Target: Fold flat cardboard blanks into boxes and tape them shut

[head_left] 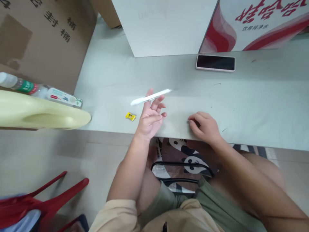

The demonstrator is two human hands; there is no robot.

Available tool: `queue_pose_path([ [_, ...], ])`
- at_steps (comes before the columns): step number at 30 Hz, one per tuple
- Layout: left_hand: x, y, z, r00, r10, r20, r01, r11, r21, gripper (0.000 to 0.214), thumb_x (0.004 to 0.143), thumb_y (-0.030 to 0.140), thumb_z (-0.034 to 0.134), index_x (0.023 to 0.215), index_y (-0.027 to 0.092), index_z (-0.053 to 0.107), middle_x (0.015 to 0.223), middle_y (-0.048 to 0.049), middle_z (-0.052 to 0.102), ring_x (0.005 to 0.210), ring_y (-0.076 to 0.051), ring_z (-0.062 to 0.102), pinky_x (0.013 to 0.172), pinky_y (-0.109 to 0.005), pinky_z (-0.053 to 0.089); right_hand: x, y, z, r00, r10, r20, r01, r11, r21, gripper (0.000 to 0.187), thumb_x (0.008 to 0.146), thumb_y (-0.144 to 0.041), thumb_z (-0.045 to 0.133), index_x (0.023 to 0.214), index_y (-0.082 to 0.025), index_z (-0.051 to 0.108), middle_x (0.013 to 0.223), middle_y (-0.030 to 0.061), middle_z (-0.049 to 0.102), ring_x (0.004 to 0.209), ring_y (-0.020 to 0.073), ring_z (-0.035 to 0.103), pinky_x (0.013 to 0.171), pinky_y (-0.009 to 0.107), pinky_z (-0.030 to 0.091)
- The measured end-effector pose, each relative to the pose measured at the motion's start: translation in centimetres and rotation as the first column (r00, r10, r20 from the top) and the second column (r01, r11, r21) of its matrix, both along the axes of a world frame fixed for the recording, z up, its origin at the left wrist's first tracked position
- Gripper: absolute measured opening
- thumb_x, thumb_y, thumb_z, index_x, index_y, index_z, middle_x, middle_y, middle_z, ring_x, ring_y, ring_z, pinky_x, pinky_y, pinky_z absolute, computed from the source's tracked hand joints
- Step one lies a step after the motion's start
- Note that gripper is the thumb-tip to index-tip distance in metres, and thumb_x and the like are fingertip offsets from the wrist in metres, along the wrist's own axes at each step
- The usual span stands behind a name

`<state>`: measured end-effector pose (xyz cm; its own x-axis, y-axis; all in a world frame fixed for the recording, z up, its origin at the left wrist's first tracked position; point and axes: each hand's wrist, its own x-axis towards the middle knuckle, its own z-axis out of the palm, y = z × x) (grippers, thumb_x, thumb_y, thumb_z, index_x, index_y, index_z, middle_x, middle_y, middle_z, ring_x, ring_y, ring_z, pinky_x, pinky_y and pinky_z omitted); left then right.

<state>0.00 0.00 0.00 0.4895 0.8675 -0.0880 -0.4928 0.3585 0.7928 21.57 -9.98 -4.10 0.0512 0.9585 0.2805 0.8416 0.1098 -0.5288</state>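
White and slim, the pen is held across the fingers of the left hand, near the middle of the view, its blurred end aimed between 2 and 3 o'clock. The fingers bend loosely rather than clench, probably so the pen can swivel. Over at 4 o'clock, the right hand rests half-curled on the table, perhaps for support; whether that curl hides anything, I cannot tell. A yellow sweet lies beside the left wrist, towards 9 o'clock. At 2 o'clock the phone sits close to the printed box, presumably out of the hands' way.

The table's near edge passes just below both hands, at 6 o'clock. Room ends at 12 against the white box, and at 9 to 10 by the bottle. Most open space lies towards 3 o'clock.
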Motion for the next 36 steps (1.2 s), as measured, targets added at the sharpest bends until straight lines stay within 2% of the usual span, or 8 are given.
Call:
queue_pose_path([
  [4,0.00,-0.02,0.14,1.000,0.003,0.016,-0.004,0.999,0.033,0.090,0.061,0.002,0.075,0.134,0.051,0.055,0.163,0.0128,0.035,0.128,-0.016,0.052,0.085,-0.025,0.053,0.02,-0.03,-0.09,1.000,0.001,0.003,-0.001,1.000,0.006,0.016,0.090,-0.024,0.051,0.087,-0.021,0.067,0.079,0.0064,0.068,0.078,0.0217,0.062,0.072,0.036,0.045],
  [9,0.03,-0.01,0.10,1.000,-0.020,0.009,0.020,0.999,0.031,0.093,0.063,0.004,0.075,0.139,0.052,0.051,0.159,0.0092,0.042,0.118,-0.014,0.056,0.080,-0.022,0.052,0.07,-0.09,-0.32,1.000,0.006,0.010,-0.007,1.000,0.031,0.017,0.091,-0.024,0.050,0.088,-0.021,0.067,0.080,0.0061,0.068,0.077,0.0214,0.062,0.072,0.035,0.045],
  [13,0.08,0.04,0.05,1.000,0.006,0.011,-0.007,0.998,0.061,0.092,0.062,0.001,0.075,0.134,0.055,0.054,0.167,0.0174,0.025,0.135,-0.018,0.047,0.088,-0.025,0.053,0.09,-0.09,-0.39,1.000,0.011,0.012,-0.011,0.999,0.035,0.018,0.091,-0.023,0.050,0.089,-0.021,0.068,0.079,0.0059,0.068,0.077,0.0211,0.062,0.071,0.035,0.045],
  [20,-0.11,0.20,-0.44,1.000,-0.005,0.003,0.005,0.999,0.038,0.088,0.064,0.003,0.073,0.137,0.048,0.054,0.150,0.0072,0.053,0.109,-0.013,0.056,0.077,-0.021,0.050,0.01,-0.05,-0.16,1.000,0.009,0.021,-0.010,0.999,0.037,0.017,0.091,-0.023,0.050,0.088,-0.021,0.067,0.080,0.0061,0.069,0.078,0.0215,0.063,0.072,0.035,0.045],
  [22,-0.09,0.22,-0.41,1.000,0.001,-0.003,-0.001,0.999,0.049,0.090,0.063,0.003,0.072,0.138,0.049,0.053,0.154,0.0076,0.049,0.108,-0.012,0.056,0.076,-0.020,0.049,0.01,-0.06,-0.16,1.000,0.007,0.025,-0.008,0.999,0.046,0.017,0.091,-0.023,0.051,0.088,-0.020,0.067,0.080,0.0062,0.069,0.077,0.0215,0.063,0.071,0.035,0.046],
  [26,-0.03,0.27,-0.25,1.000,0.008,-0.023,-0.006,0.998,0.066,0.090,0.061,0.003,0.074,0.135,0.050,0.056,0.165,0.0123,0.033,0.126,-0.016,0.051,0.080,-0.021,0.050,0.02,-0.05,-0.19,1.000,0.010,0.021,-0.011,0.999,0.043,0.017,0.091,-0.023,0.050,0.087,-0.020,0.067,0.079,0.0061,0.068,0.076,0.0209,0.063,0.071,0.035,0.045],
  [32,-0.04,0.15,-0.20,0.999,-0.020,-0.043,0.022,0.998,0.055,0.095,0.065,0.006,0.072,0.145,0.050,0.043,0.162,0.0070,0.040,0.124,-0.017,0.054,0.080,-0.024,0.052,0.01,-0.05,-0.20,1.000,0.004,0.016,-0.005,1.000,0.018,0.017,0.091,-0.024,0.050,0.087,-0.021,0.067,0.079,0.0061,0.068,0.077,0.0211,0.062,0.072,0.035,0.044],
  [36,0.08,0.14,-0.06,0.999,0.021,-0.034,-0.019,0.998,0.065,0.102,0.060,0.002,0.071,0.143,0.053,0.042,0.169,0.0131,0.023,0.144,-0.021,0.040,0.092,-0.027,0.054,0.05,-0.07,-0.23,1.000,0.008,0.006,-0.008,1.000,0.020,0.017,0.091,-0.024,0.051,0.088,-0.021,0.067,0.079,0.0065,0.068,0.078,0.0215,0.062,0.072,0.036,0.045],
])
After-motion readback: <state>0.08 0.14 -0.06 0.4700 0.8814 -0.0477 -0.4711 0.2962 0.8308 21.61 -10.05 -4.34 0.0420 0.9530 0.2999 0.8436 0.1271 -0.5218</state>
